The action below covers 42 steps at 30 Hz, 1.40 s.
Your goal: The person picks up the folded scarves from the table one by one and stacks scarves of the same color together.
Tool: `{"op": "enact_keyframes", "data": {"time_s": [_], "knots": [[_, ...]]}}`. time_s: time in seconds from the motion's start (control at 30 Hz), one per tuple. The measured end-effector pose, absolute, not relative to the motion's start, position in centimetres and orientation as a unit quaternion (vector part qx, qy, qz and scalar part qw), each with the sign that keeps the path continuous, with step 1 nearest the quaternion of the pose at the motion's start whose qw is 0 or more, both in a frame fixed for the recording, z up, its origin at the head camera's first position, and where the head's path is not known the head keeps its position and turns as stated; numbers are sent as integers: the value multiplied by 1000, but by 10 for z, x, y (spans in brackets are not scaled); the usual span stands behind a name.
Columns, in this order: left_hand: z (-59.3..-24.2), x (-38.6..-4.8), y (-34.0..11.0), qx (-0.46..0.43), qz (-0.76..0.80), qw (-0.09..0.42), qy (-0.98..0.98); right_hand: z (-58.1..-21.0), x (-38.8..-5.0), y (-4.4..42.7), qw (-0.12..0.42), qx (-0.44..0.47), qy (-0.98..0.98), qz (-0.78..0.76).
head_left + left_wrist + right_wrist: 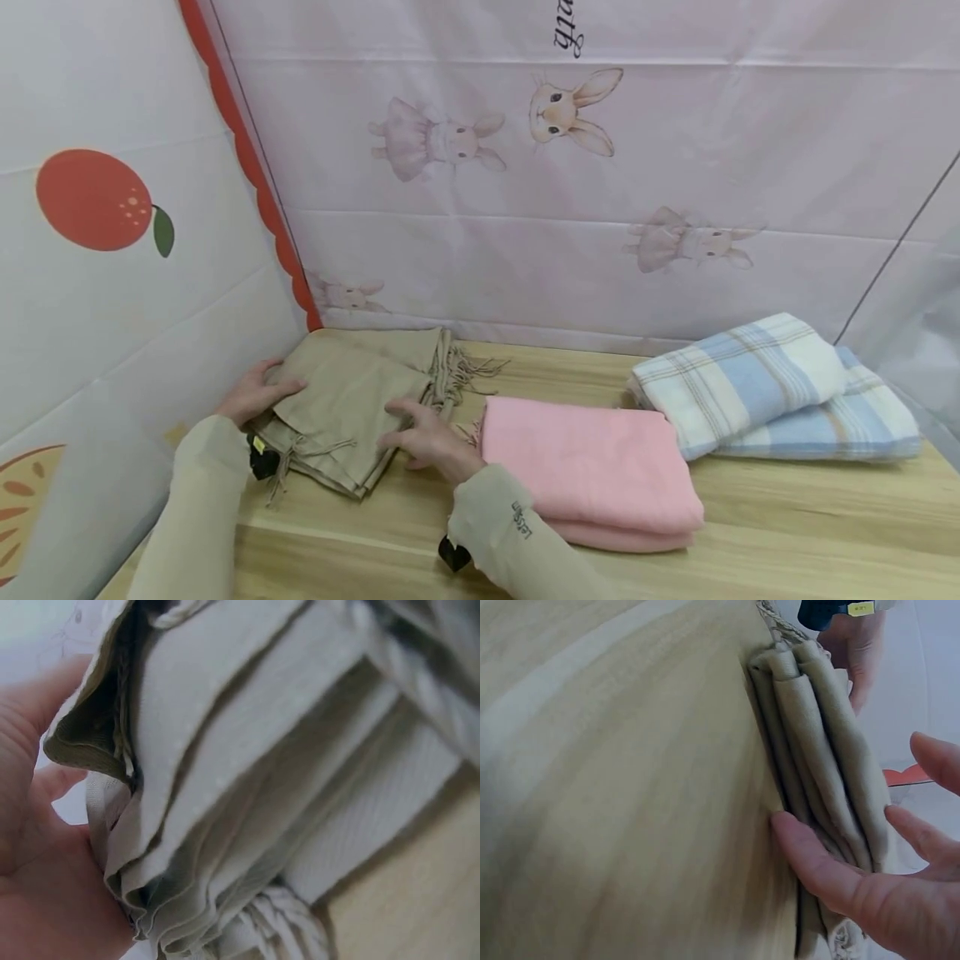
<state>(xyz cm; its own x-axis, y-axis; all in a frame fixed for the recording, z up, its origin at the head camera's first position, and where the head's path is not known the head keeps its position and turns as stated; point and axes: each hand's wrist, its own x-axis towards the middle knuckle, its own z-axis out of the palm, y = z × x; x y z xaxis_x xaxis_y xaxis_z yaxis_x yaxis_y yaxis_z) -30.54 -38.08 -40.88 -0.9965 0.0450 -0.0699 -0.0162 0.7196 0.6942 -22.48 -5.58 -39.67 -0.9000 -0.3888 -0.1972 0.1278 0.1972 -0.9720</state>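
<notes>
Between left hand (257, 395) and right hand (433, 440), folded khaki cloth (347, 392); right fingers loosely spread, left grip unclear.

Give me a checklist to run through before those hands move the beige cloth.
1. Left hand at the beige cloth's left edge: ok.
2. Right hand at its right side: ok, fingers spread there.
3. Firm left-hand hold: cannot tell; some fingers are hidden.
4. Fringe tucked in: not ok; strands stick out at the far right and near left.
5. Pink cloth folded: ok.
6. Plaid bundles squarely stacked: not ok; the upper one lies askew on the lower one.
</notes>
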Motion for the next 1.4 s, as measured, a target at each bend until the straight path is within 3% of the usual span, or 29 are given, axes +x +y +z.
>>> {"op": "enact_keyframes", "data": {"time_s": [0.53,0.73,0.97,1.17,1.4], "knots": [[-406,-305,-384,45,377,20,925,-416,-234,-60,233,-112,654,-711],[-405,-305,-387,73,394,20,916,-416,-239,-68,194,-98,652,-727],[-401,-295,-393,103,413,60,903,-422,-240,-75,148,-78,678,-716],[-395,-292,-391,97,427,92,894,-418,-241,-75,150,-61,683,-712],[-388,-289,-388,107,426,75,895,-411,-240,-75,149,-76,691,-704]]}}
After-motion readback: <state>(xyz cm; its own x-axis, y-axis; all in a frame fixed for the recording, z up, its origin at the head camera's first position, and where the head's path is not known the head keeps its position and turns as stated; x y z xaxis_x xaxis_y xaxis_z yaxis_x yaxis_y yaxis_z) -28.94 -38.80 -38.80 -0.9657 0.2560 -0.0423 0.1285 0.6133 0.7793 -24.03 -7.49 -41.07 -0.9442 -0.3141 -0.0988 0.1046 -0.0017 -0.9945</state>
